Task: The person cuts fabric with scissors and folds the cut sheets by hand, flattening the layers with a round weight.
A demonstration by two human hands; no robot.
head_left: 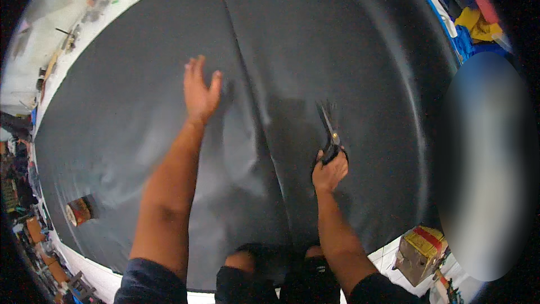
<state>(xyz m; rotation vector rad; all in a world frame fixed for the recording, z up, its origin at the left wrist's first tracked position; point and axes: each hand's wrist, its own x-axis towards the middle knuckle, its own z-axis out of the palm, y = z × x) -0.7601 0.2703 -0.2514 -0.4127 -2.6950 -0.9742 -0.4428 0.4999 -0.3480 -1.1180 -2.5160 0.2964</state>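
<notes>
A large black sheet (146,79), smooth and slightly shiny, spreads below me and has shallow wrinkles. One long line (257,110), a seam, edge or cut, runs across it from the far side toward my knees; I cannot tell which. My left hand (201,93) is over the sheet left of that line, fingers spread and nothing in it. To the right of the line, my right hand (331,173) grips the black handles of a pair of scissors (332,133). Their metal blades point away from me, and the tips look smeared by motion.
A brownish can-like cylinder (79,212) lies on the sheet at the left. Beyond the near right edge stands a cardboard box (419,256) with yellow and red on it. Blue and yellow items (475,28) are heaped at the far right; clutter (48,247) lines the left edge.
</notes>
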